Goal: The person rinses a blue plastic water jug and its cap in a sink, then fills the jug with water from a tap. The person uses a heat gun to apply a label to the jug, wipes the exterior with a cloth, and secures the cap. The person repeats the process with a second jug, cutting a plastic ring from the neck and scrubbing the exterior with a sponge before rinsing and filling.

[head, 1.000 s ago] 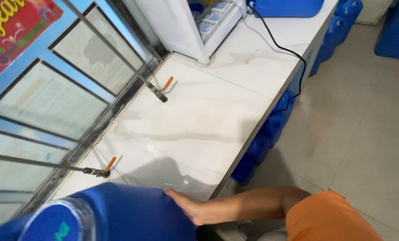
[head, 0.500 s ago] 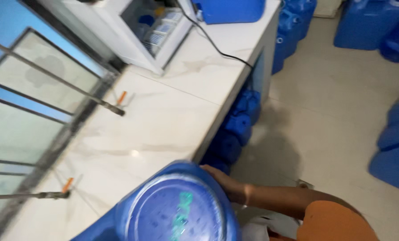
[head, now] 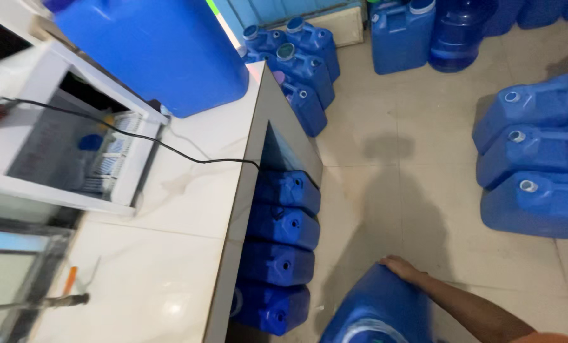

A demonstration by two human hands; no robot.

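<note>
Down at the bottom edge, the blue jerrycan [head: 378, 311] has come off the bench [head: 189, 209] and now hangs low over the tiled floor [head: 385, 190]. The right hand [head: 401, 268] lies flat on its upper corner, grip spread rather than closed. No left hand shows. Beyond, more blue cans [head: 283, 244] stack under the bench.
</note>
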